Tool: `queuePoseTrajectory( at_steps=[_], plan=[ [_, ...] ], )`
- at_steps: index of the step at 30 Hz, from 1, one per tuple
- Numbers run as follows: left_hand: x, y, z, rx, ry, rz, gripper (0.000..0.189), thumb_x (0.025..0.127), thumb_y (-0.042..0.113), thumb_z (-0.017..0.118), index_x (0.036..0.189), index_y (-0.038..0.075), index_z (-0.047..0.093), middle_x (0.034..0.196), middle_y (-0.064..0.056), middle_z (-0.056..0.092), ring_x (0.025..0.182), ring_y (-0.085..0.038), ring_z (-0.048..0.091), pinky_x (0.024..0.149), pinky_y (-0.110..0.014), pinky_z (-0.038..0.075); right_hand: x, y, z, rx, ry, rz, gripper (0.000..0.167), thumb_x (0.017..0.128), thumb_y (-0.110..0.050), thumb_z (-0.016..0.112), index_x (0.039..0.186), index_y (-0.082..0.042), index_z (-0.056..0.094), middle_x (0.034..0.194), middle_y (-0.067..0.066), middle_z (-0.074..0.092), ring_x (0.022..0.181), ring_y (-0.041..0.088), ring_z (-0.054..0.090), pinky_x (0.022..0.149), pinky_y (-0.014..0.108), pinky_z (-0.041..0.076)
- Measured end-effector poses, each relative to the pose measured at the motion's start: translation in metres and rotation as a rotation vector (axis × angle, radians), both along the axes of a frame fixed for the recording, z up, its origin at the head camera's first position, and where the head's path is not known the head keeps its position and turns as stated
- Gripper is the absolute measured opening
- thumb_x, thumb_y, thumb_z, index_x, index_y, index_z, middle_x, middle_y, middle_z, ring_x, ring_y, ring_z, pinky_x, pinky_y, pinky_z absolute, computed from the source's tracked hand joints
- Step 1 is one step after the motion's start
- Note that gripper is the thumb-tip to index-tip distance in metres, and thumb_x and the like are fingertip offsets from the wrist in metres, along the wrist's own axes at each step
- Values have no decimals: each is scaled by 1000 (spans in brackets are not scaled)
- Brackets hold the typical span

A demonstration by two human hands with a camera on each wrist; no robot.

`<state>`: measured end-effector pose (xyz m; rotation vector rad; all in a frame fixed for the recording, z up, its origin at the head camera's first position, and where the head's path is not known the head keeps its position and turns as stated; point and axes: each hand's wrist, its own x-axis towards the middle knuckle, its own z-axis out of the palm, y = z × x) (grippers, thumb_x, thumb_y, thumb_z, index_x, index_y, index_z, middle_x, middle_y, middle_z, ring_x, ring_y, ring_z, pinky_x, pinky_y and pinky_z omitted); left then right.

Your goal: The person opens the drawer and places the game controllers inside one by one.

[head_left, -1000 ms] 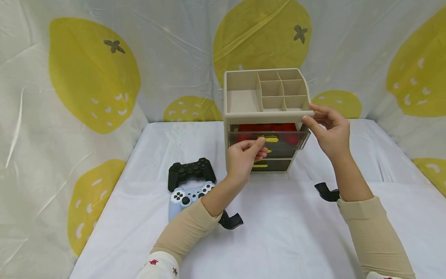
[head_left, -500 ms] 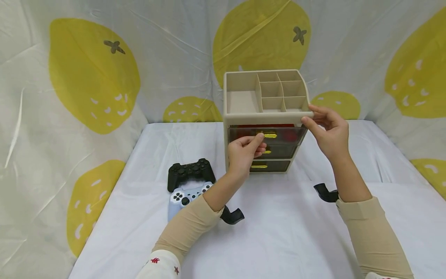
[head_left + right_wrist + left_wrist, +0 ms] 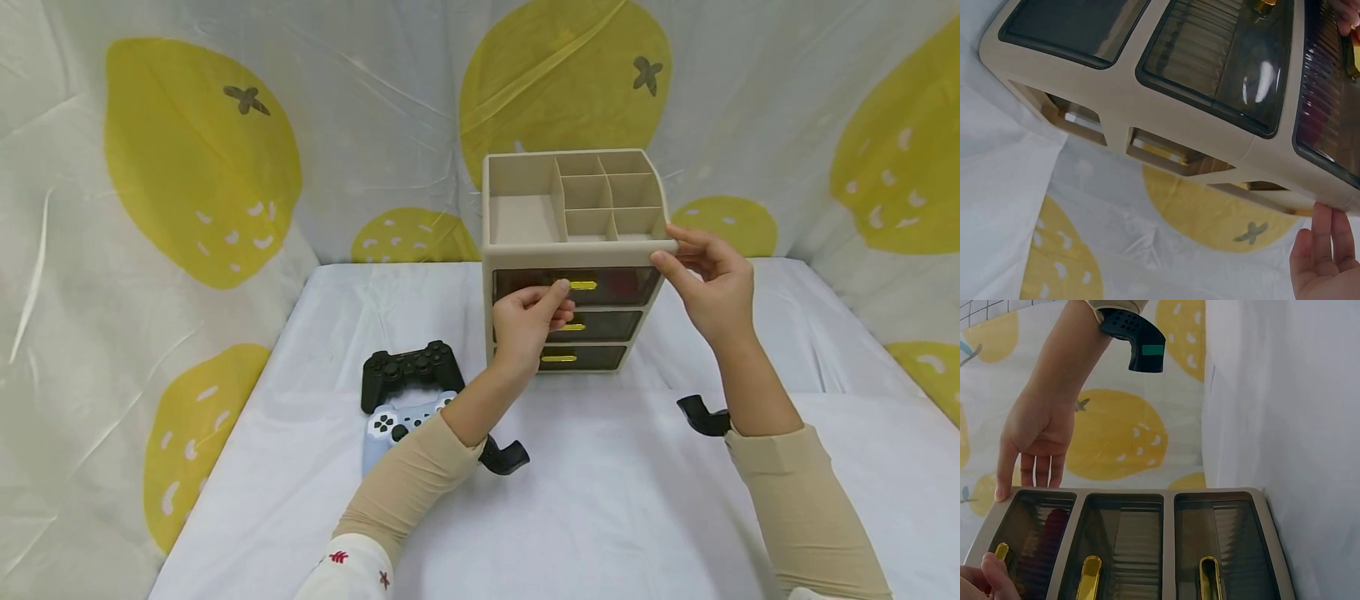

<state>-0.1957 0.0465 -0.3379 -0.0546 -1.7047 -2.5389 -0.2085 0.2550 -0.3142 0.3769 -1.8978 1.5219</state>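
Note:
A beige desktop organizer (image 3: 577, 247) with three smoky see-through drawers and a compartmented top stands at the back of the table. My left hand (image 3: 525, 329) has thumb and finger at the gold handle (image 3: 582, 285) of the top drawer (image 3: 626, 286), pinching its left end. That drawer sits flush in the frame, and something red (image 3: 1054, 531) shows dimly through its front in the left wrist view. At the organizer's upper right front corner, my right hand (image 3: 712, 283) grips the edge, thumb in front. The lower two drawers are also closed.
Left of the organizer lie a black game controller (image 3: 412, 371) and, nearer me, a light blue one (image 3: 401, 423), partly covered by my left forearm. A lemon-print cloth (image 3: 390, 125) hangs close behind. White cloth (image 3: 600, 500) covers the table.
The top drawer has slid back from partly pulled out to flush, hiding most of the red contents. My left hand moved slightly up and inward with it; the right hand kept its place.

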Motion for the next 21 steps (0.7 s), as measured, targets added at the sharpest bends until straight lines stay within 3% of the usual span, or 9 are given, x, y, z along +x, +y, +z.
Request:
queuePoseTrajectory(
  at_steps=[6, 12, 17, 21],
  plan=[
    [-1, 0, -1, -3, -1, -2, 22, 87, 13, 74, 88, -9, 72, 68, -7, 68, 55, -12, 64, 59, -23, 56, -2, 1, -3, -30, 15, 23, 32, 82, 13, 70, 114, 8, 68, 86, -11, 69, 80, 5, 62, 78, 16, 48],
    [-2, -1, -6, -35, 41, -2, 24, 88, 16, 74, 89, -8, 72, 73, -12, 70, 58, -13, 65, 63, -26, 57, -1, 1, -1, -47, 22, 39, 31, 82, 12, 70, 113, 8, 68, 85, -10, 69, 79, 6, 62, 78, 17, 48],
    [1, -7, -16, -129, 85, -43, 24, 89, 17, 73, 92, -7, 72, 78, -13, 71, 63, -14, 66, 68, -28, 58, -1, 1, -1, -41, 19, 38, 31, 82, 11, 71, 113, 8, 68, 86, -10, 69, 80, 6, 62, 79, 17, 48],
    [4, -14, -28, -187, 75, -50, 21, 90, 14, 71, 93, -7, 72, 80, -14, 71, 64, -13, 66, 68, -28, 58, -3, 2, -3, -40, 20, 36, 32, 82, 11, 71, 113, 8, 67, 86, -10, 69, 80, 6, 62, 79, 16, 48]
  ],
)
